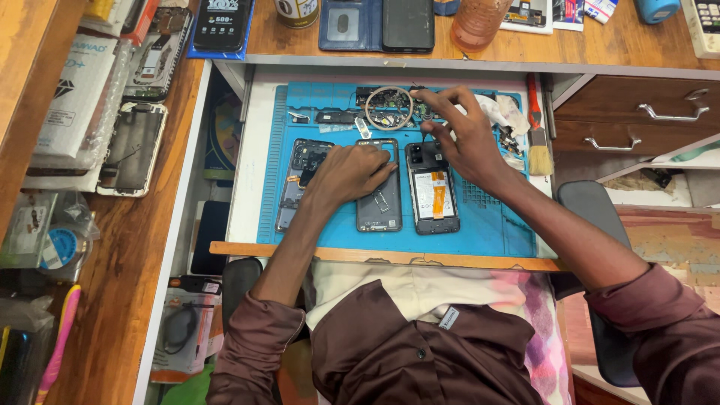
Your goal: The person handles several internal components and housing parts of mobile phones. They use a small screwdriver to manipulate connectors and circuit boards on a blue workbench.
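- Left hand (358, 174) lying palm down, fingers loosely spread, on a grey phone back cover (379, 202) at the middle of the blue work mat (491, 225); upper part of the cover hidden under the hand.
- Right hand (459, 133) raised over the top of an opened phone (433, 189), thumb and forefinger pressed together as in a pinch; held piece too small to make out, perhaps a thin tool tip.
- Opened phone just right of the grey cover, battery and an orange flex strip showing; its top edge partly covered by the right hand.
- Third phone frame (300, 180) left of the cover, touching the left wrist area, inner parts dark and hard to read.
- Round ring-shaped part (388, 109) at the far edge of the mat, among small loose pieces too blurred to name.
- Brush with red handle (537, 127) at the right border of the mat, beside crumpled white paper (501, 111).
- Mat resting on a pulled-out drawer board below the wooden worktop (600, 45); objects at the top edge of the view cut off.
- Screen panels (135, 146) on the left worktop, well apart from both hands.
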